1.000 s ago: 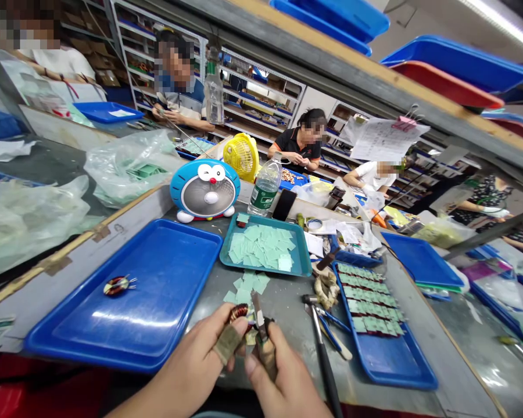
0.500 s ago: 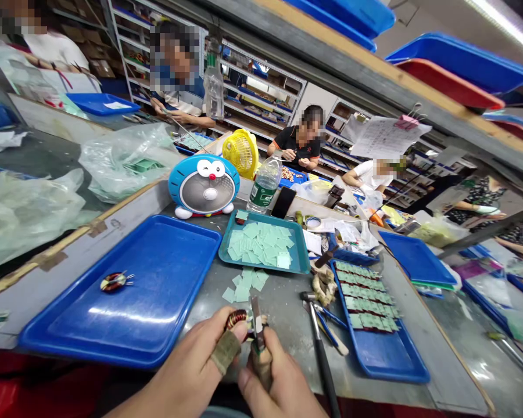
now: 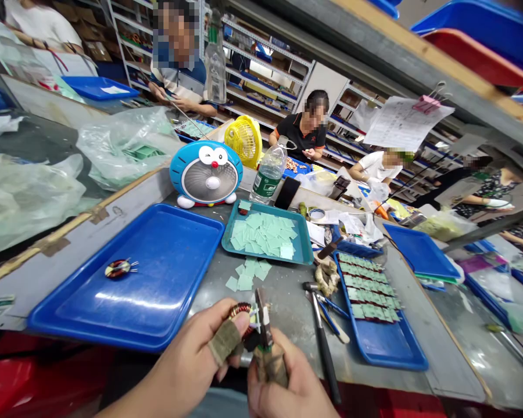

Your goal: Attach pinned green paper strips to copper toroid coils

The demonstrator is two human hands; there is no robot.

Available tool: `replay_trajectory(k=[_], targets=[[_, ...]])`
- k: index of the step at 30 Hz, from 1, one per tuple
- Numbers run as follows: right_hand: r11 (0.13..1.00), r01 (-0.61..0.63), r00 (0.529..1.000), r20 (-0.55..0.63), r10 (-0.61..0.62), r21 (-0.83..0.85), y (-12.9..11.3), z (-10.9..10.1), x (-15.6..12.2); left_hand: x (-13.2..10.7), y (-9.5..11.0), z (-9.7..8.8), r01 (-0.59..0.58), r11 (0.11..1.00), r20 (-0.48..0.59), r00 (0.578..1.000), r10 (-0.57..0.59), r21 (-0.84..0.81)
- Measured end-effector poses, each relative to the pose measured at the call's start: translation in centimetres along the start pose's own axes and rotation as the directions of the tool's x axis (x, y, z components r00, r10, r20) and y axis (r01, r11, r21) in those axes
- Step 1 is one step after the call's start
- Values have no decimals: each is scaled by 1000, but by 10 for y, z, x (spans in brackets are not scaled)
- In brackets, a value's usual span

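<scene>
My left hand (image 3: 203,342), with a drab cloth band round the thumb, pinches a copper-wound toroidal coil (image 3: 240,310). The coil's pale leads point right. My right hand (image 3: 294,377) is closed round the cloth-wrapped handle of a flat-bladed tool (image 3: 264,325), its dark blade standing upright against or just beside the leads; contact is hard to make out. Another toroidal coil (image 3: 118,268) lies in the large blue tray (image 3: 157,244) on the left. Beyond my hands, several thin green squares (image 3: 248,273) lie loose on the bench.
A teal tray (image 3: 305,247) holds many green squares. Right of my hands lie a hammer (image 3: 325,348), pliers (image 3: 331,319) and a blue tray (image 3: 392,348) with rows of green-topped coils. Behind stand a blue character-faced fan (image 3: 207,174) and a bottle (image 3: 268,174). Co-workers sit farther back.
The head view has shifted slightly. My hands keep their grip on the coil and tool; the blade now stands more upright, with the leads showing more clearly beside it.
</scene>
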State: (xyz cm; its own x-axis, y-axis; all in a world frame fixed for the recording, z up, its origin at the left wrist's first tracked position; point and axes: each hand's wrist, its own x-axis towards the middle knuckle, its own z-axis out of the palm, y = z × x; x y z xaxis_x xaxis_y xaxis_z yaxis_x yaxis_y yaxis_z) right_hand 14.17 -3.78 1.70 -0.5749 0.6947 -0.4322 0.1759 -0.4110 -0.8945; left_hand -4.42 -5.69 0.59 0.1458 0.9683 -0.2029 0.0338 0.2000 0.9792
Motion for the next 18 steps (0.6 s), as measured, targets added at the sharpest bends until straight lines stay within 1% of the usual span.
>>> replay_trajectory(k=[2,4,5,6,7,9,10,12,15,16,18], targets=[[995,52,995,-83,-59,-83,3,2,5,3,-6,-1,-13,1000,-29,999,13,19],[964,132,967,-182,-176,-232,6,3,10,5,-9,-2,-49,994,-60,997,55,97],[944,163,954,-198,-225,-288,6,3,12,6,-9,-4,-70,987,-69,994,81,146],[929,178,953,-180,-245,-326,4,2,13,6,-8,-5,-87,978,-76,992,103,191],[916,186,960,-133,-246,-355,2,1,13,7,-7,-6,-95,969,-84,990,117,229],[887,193,974,-29,-226,-420,-2,-1,13,9,-3,-8,-106,956,-93,986,136,273],[866,192,976,-1,-217,-463,-2,-3,12,9,-1,-8,-110,952,-89,986,141,286],[814,184,972,-22,-235,-552,3,-4,11,9,1,-8,-114,948,-72,987,141,298],[731,179,932,-125,-340,-658,18,-5,11,8,1,-7,-107,951,-57,990,129,289],[715,175,922,-143,-360,-677,22,-6,12,7,1,-6,-103,953,-59,990,125,286],[710,180,924,-130,-359,-681,25,-6,13,6,1,-4,-101,952,-68,990,126,288]])
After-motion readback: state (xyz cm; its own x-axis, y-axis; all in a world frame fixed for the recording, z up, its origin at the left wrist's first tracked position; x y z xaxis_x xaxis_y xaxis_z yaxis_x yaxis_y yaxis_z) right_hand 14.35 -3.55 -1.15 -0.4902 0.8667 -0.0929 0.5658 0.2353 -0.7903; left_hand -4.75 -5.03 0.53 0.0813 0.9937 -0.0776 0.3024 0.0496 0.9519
